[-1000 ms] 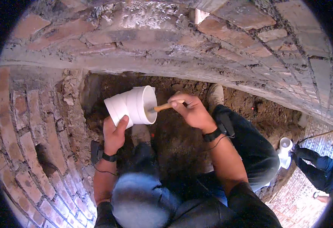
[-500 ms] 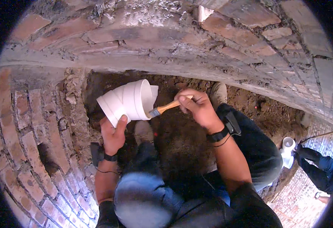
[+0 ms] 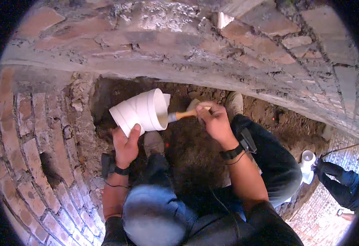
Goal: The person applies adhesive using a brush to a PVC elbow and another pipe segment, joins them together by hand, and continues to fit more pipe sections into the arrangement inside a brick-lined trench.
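A white plastic pipe elbow point(image 3: 136, 110) is held up over the dirt by my left hand point(image 3: 126, 145), whose thumb presses its near side while the other fingers go out of sight beneath it. Its wide open end faces right. My right hand point(image 3: 217, 121) is closed round the wooden handle of a flat paintbrush point(image 3: 184, 115). The bristle end meets the rim of the elbow's opening; whether the bristles reach inside, I cannot tell. A pale flap or edge point(image 3: 167, 99) shows behind the opening.
Brick walls rise ahead point(image 3: 159, 45) and at the left point(image 3: 36, 139). Between my boots lies a dug strip of brown soil point(image 3: 196, 156). At the right stands another person in dark trousers point(image 3: 339, 176), beside another white pipe piece point(image 3: 308, 156).
My right hand and the paintbrush have moved slightly right, and the brush lies flatter. The elbow has shifted a little to the right with my left hand.
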The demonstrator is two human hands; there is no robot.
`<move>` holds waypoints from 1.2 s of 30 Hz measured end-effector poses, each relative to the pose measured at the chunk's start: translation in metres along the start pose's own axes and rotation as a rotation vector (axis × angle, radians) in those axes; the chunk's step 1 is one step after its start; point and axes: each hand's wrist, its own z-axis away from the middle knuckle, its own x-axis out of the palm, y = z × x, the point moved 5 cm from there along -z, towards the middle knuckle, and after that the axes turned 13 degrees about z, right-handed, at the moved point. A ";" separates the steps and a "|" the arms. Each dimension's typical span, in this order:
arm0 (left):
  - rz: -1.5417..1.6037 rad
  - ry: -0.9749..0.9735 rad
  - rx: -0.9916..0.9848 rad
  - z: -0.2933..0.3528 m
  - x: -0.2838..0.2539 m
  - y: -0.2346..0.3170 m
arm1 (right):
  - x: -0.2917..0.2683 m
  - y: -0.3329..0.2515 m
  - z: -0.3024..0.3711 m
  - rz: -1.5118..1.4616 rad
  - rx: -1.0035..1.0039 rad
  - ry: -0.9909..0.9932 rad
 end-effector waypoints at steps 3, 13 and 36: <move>-0.071 0.055 -0.011 0.007 -0.001 -0.001 | 0.009 0.000 0.001 -0.310 0.177 -0.205; 0.034 0.010 -0.231 0.034 -0.005 -0.021 | -0.038 0.019 0.016 -0.632 0.377 0.233; 0.158 -0.683 -0.490 0.038 0.084 -0.069 | -0.154 -0.014 0.082 -0.820 0.082 0.312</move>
